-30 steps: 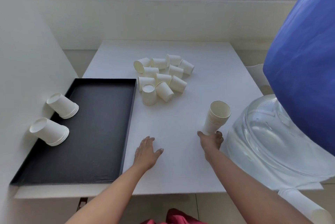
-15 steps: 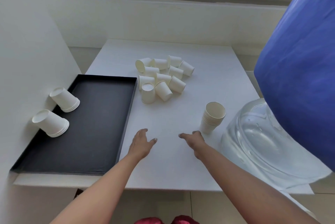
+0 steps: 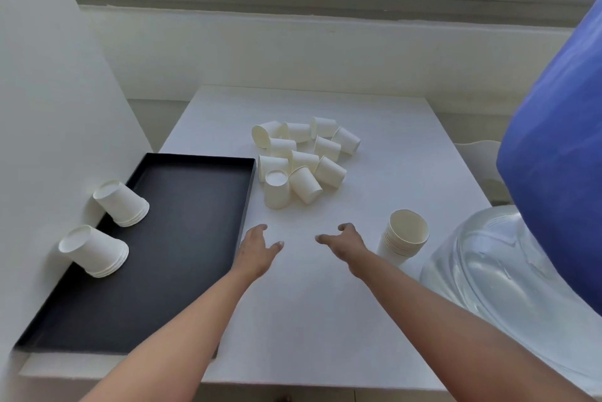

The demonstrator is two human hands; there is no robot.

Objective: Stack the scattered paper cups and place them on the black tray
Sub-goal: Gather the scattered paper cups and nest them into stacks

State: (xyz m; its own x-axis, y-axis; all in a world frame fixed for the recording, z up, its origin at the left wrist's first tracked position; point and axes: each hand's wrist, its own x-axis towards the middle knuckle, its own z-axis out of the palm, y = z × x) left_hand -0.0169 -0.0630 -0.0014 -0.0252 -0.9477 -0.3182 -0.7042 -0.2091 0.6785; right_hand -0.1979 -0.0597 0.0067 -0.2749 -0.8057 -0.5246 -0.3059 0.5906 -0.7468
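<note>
— Hands?
— Left hand [image 3: 257, 250] and right hand [image 3: 345, 243] are both empty, fingers relaxed
— Cups?
— Scattered cups [image 3: 303, 160] lie beyond them; upright stack [image 3: 404, 239] just right; black tray [image 3: 182, 239] left

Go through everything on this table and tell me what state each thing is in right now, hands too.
Left hand: open, empty.
Right hand: open, empty.
Upright stack: mouth up, standing on the table, ungripped.
Loose cups: heaped, unstacked, mostly on their sides.
Far tray stack: upside down, tilted.
Near tray stack: upside down, tilted.
Black tray: holds both tilted stacks.
</note>
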